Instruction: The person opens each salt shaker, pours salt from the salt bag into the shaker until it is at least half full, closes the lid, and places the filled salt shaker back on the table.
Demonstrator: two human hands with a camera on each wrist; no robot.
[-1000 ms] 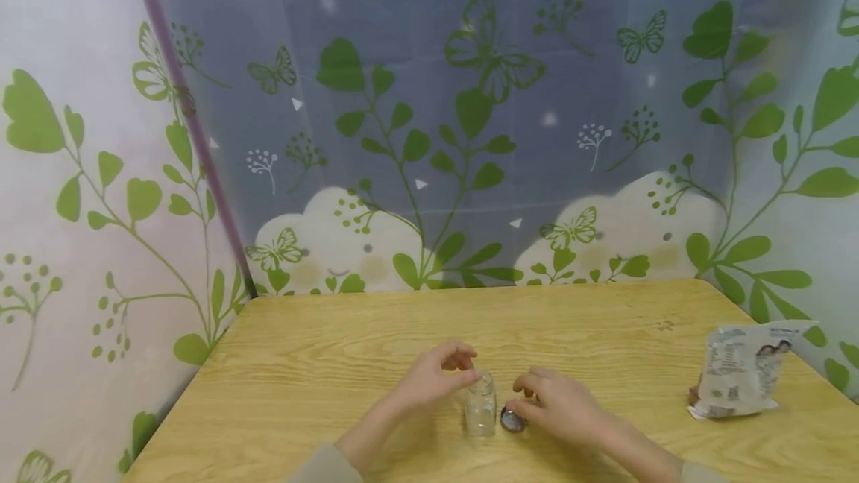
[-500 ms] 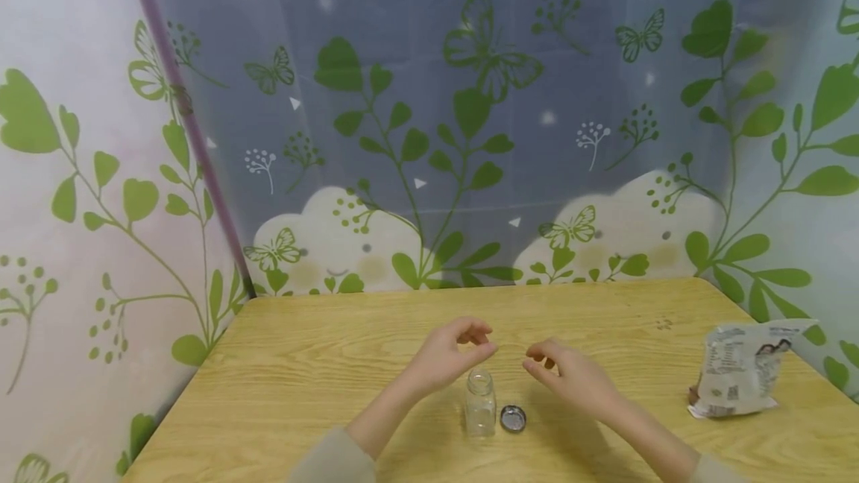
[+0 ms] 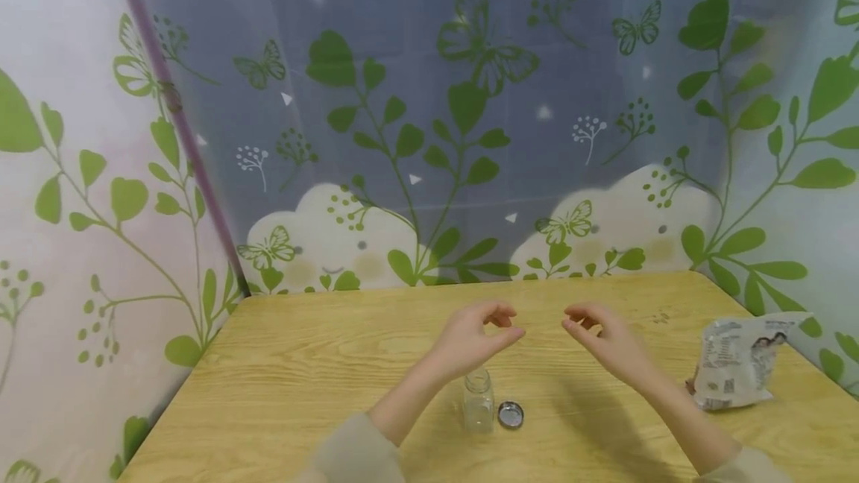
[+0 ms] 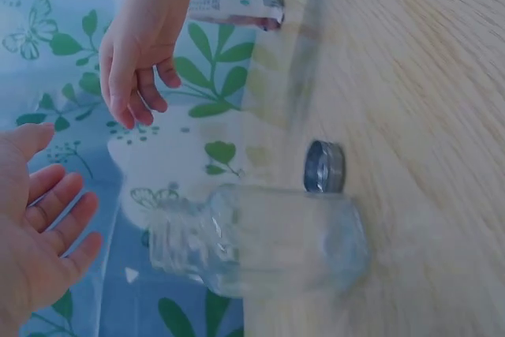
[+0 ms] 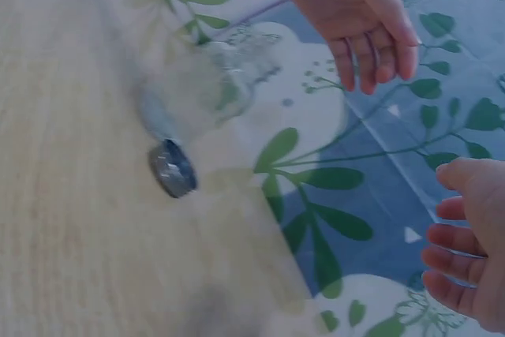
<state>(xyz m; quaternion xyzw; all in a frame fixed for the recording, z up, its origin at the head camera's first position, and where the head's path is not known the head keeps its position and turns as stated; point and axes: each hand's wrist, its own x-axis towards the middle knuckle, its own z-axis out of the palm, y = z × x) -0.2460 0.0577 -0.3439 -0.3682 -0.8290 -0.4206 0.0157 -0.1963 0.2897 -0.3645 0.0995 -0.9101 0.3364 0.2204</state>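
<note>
A clear glass jar [image 3: 479, 405] stands upright and uncapped on the wooden table, its threaded mouth showing in the left wrist view. Close to its right lies a silver screw lid [image 3: 511, 415] with the hollow side up. My left hand [image 3: 475, 335] hovers above and beyond the jar, fingers loosely bent and holding nothing. Across a gap from it, my right hand [image 3: 607, 341] is raised over the table, also with relaxed fingers and nothing in them. Both wrist views show the palms bare, apart from jar [image 4: 276, 238] and lid [image 5: 173, 169].
A white printed plastic bag [image 3: 734, 364] stands at the table's right side. The wooden table [image 3: 322, 371] meets a patterned curtain [image 3: 403, 133] at its back edge, with more curtain on both sides.
Both hands have risen from beside the jar and lid and moved away from the body; the right has also gone rightward. Fingers at the lid have come away. Jar and lid stay put.
</note>
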